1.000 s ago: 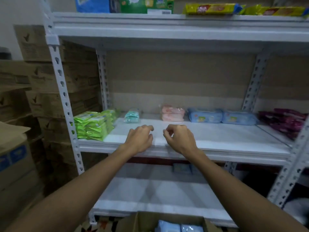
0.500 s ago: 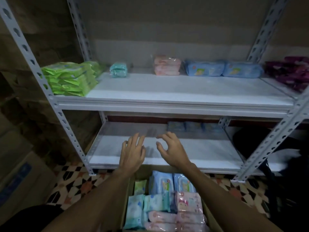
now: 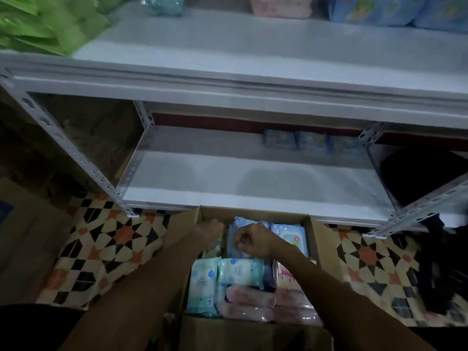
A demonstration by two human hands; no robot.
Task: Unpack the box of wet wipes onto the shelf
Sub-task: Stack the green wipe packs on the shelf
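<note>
Cardboard box (image 3: 255, 214) on the floor below me holds wipe packs. My right hand (image 3: 255, 240), fingers curled, pinches the upright blue pack (image 3: 236, 228) at the far end; my left hand (image 3: 211, 230) reaches in beside it, grip hidden.

No text, brand or number can be read. The wipe packs in the cardboard box (image 3: 314, 231) carry printed pictures and small marks, and the blue packs (image 3: 367, 8) on the upper shelf (image 3: 228, 46) too, but all of it is blurred.
</note>
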